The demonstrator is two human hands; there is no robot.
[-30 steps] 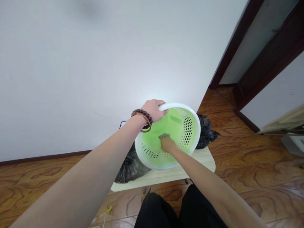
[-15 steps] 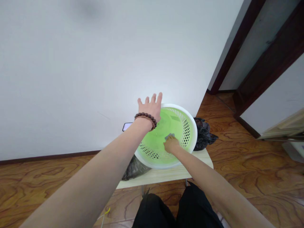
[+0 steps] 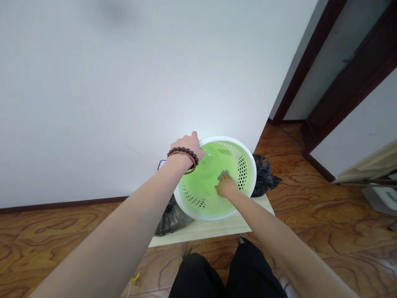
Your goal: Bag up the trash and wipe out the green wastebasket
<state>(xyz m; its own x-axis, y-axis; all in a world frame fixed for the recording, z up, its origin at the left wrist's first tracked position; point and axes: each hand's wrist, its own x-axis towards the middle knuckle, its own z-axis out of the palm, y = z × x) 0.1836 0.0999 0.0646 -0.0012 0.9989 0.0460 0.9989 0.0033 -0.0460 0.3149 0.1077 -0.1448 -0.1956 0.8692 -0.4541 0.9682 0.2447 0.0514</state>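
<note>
A round basket [image 3: 252, 178] with a white rim and a green inside rests on a small table. My left hand [image 3: 190, 144], with a beaded bracelet at its wrist, is closed on the basket's upper left rim. Inside the basket, my right hand [image 3: 226, 186] presses a small grey cloth [image 3: 223, 174] against the green surface. Its fingers lie over the cloth and partly hide it.
Dark plastic bags lie at the basket's left [image 3: 172, 219] and right [image 3: 263, 176]. A phone [image 3: 161, 164] shows behind my left forearm. The pale table [image 3: 211, 228] stands against a white wall [image 3: 124, 82]. My knees are just below its front edge.
My left hand has come down from above the rim, its spread fingers now curled on the basket's edge. My right hand and the cloth have shifted slightly right and up inside the basket.
</note>
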